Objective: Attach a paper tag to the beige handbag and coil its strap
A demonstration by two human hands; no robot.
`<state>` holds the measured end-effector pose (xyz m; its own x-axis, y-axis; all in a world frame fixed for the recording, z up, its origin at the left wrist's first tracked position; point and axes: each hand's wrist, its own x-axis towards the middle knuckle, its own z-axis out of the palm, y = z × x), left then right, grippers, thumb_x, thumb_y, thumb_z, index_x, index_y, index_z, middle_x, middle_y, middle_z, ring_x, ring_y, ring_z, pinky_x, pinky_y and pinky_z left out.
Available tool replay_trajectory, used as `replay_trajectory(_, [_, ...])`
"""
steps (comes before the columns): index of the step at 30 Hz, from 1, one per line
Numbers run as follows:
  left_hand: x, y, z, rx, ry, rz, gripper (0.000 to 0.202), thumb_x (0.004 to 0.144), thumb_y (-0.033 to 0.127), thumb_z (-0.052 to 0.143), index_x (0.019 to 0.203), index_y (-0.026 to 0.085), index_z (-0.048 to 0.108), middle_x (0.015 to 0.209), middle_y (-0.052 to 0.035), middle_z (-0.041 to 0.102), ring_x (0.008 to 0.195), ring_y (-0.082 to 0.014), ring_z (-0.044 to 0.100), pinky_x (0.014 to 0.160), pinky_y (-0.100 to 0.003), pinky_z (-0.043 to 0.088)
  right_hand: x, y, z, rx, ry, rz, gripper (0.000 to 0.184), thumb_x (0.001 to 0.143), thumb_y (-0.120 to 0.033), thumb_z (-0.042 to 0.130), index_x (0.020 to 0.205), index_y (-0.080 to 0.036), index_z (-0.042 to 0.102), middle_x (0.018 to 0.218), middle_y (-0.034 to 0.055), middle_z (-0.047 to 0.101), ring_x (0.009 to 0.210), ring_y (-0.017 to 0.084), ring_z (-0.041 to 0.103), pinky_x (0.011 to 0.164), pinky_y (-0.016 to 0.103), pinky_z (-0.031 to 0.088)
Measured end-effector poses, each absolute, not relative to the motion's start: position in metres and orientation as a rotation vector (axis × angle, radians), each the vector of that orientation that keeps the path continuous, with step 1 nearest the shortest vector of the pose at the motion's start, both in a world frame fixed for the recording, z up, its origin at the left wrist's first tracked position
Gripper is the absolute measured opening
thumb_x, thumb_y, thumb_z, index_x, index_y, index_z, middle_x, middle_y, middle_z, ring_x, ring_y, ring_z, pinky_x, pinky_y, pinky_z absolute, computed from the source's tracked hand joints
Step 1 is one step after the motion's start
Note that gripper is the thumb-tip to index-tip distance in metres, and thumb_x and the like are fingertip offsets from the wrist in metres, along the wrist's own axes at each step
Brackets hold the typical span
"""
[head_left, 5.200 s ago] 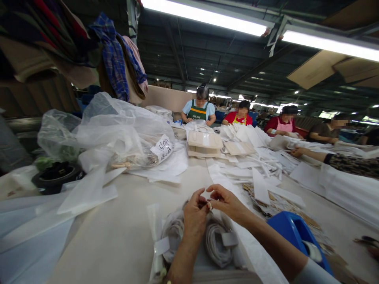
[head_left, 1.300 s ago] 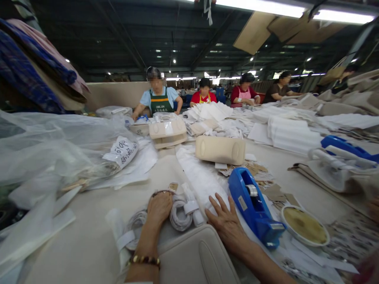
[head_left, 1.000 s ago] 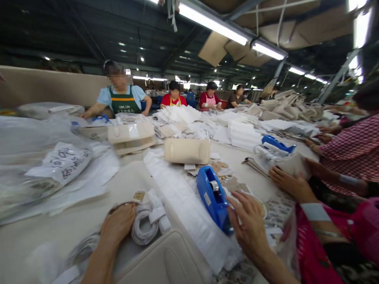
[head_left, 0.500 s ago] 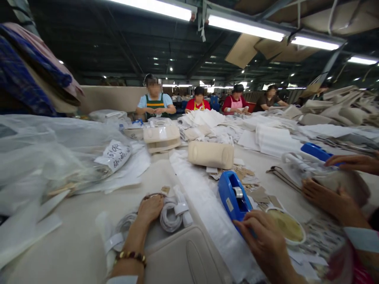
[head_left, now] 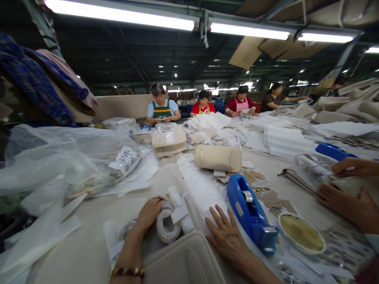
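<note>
My left hand, with a beaded bracelet at the wrist, is closed on a coiled pale strap. Just right of it lies another coiled strap, wrapped with white paper. My right hand is open and holds nothing, its fingers spread over the white padding sheet. A beige bag lies flat in front of me, between my forearms. Beside my right hand is a blue tape dispenser. Another strap coil is partly hidden behind my left wrist.
A round tub of yellowish paste stands right of the dispenser, among small scraps. Beige bags lie farther back, with plastic wrapping to the left. A co-worker's hands reach in from the right. Several people sit across the table.
My right hand has left the tape dispenser and moved left, its fingers now spread. My left hand stays at the coils, now closed on a pale strap. The view has shifted slightly.
</note>
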<state>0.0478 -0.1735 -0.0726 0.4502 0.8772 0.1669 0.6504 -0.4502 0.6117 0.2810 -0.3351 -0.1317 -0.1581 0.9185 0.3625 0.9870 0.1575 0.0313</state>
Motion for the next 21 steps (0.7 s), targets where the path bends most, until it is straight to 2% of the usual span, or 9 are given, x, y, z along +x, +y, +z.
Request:
replay_trajectory(4, [0.035, -0.18, -0.055, 1.98, 1.131, 0.723, 0.035, 0.077, 0.038, 0.039, 0.074, 0.017, 0.067, 0.075, -0.0069, 0.07, 0.079, -0.0229, 0.063, 0.074, -0.032, 0.051, 0.266, -0.332, -0.126, -1.792, -2.229, -0.161, 0.035, 0.083, -0.025, 0.057, 0.117, -0.022, 0.058, 0.135, 0.0134, 0.049, 0.129, 0.035, 0.037, 0.102, 0.064, 0.029])
replay_trajectory(7, [0.026, -0.184, -0.044, 1.82, 1.095, 0.773, 0.037, 0.072, 0.045, 0.045, 0.075, 0.015, 0.067, 0.071, -0.0075, 0.068, 0.074, -0.025, 0.063, 0.07, -0.034, 0.051, 0.252, -0.333, -0.127, -1.77, -2.269, 0.026, 0.038, 0.084, -0.023, 0.054, 0.122, -0.02, 0.056, 0.136, 0.0134, 0.048, 0.132, 0.034, 0.033, 0.106, 0.063, 0.024])
replay_trajectory(11, [0.024, -0.187, -0.036, 1.671, 1.107, 0.808, 0.034, 0.063, 0.047, 0.057, 0.067, 0.014, 0.066, 0.06, -0.0069, 0.065, 0.067, -0.0263, 0.062, 0.063, -0.034, 0.05, 0.242, -0.339, -0.13, -1.698, -2.343, 0.255, 0.035, 0.088, -0.022, 0.046, 0.122, -0.018, 0.056, 0.134, 0.0136, 0.049, 0.129, 0.03, 0.04, 0.108, 0.059, 0.025])
replay_trajectory(14, [0.026, -0.19, -0.033, 1.601, 1.106, 0.826, 0.033, 0.061, 0.046, 0.059, 0.065, 0.014, 0.066, 0.058, -0.0065, 0.064, 0.066, -0.0257, 0.062, 0.063, -0.033, 0.05, 0.245, -0.339, -0.128, -1.718, -2.305, 0.214, 0.037, 0.09, -0.021, 0.041, 0.126, -0.019, 0.052, 0.138, 0.014, 0.044, 0.13, 0.029, 0.038, 0.108, 0.059, 0.025])
replay_trajectory(17, [0.027, -0.192, -0.032, 1.558, 1.088, 0.839, 0.032, 0.061, 0.045, 0.059, 0.065, 0.014, 0.066, 0.058, -0.0058, 0.064, 0.066, -0.0248, 0.061, 0.063, -0.032, 0.05, 0.249, -0.333, -0.127, -1.874, -2.181, 0.085, 0.049, 0.086, -0.027, 0.05, 0.133, -0.013, 0.044, 0.142, 0.0187, 0.037, 0.134, 0.034, 0.028, 0.107, 0.064, 0.019])
replay_trajectory(19, [0.026, -0.193, -0.031, 1.538, 1.088, 0.846, 0.031, 0.061, 0.045, 0.059, 0.064, 0.015, 0.066, 0.057, -0.005, 0.064, 0.064, -0.0243, 0.061, 0.061, -0.032, 0.049, 0.248, -0.33, -0.131, -1.901, -2.187, 0.061, 0.05, 0.084, -0.03, 0.054, 0.13, -0.012, 0.047, 0.141, 0.0195, 0.038, 0.134, 0.036, 0.027, 0.106, 0.066, 0.018])
replay_trajectory(21, [0.024, -0.192, -0.031, 1.526, 1.09, 0.856, 0.029, 0.06, 0.044, 0.06, 0.062, 0.016, 0.065, 0.055, -0.0043, 0.063, 0.062, -0.0235, 0.059, 0.059, -0.031, 0.049, 0.243, -0.33, -0.141, -1.819, -2.243, 0.043, 0.039, 0.085, -0.03, 0.053, 0.122, -0.017, 0.055, 0.14, 0.0149, 0.042, 0.134, 0.035, 0.029, 0.107, 0.065, 0.018])
